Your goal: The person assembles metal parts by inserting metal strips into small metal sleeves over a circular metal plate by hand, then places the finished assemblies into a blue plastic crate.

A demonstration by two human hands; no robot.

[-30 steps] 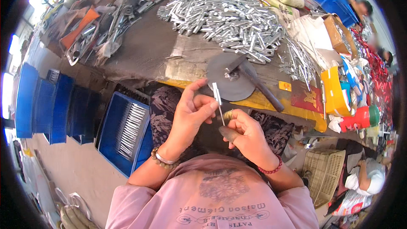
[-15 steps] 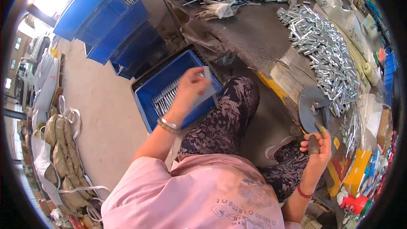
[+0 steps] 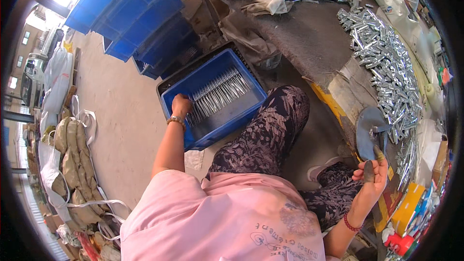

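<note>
My left hand (image 3: 181, 105) is at the left end of a blue plastic bin (image 3: 224, 133), its fingers curled down just inside the rim. Whatever they hold is hidden. Beside them, thin silvery metal rods (image 3: 220, 94) lie side by side in a long row across the bin. My right hand (image 3: 373, 174) is raised at the edge of the workbench, with dark coverings on thumb and index finger. Thumb and index stand apart and the other fingers bend loosely; nothing shows between them. Right by its fingertips is a grey rounded metal plate (image 3: 369, 133).
Silvery metal sleeves (image 3: 382, 58) are heaped on the workbench (image 3: 309, 34), with loose tools and a work glove (image 3: 268, 5) farther back. Stacked blue bins (image 3: 130, 14) stand at the far left. Tan sacks (image 3: 72, 154) with white straps line the left side. My knee is against the bin.
My left hand has moved left and down from above the bin's middle to its left end, uncovering the row of rods. My right hand stays by the plate; the whole view has shifted slightly.
</note>
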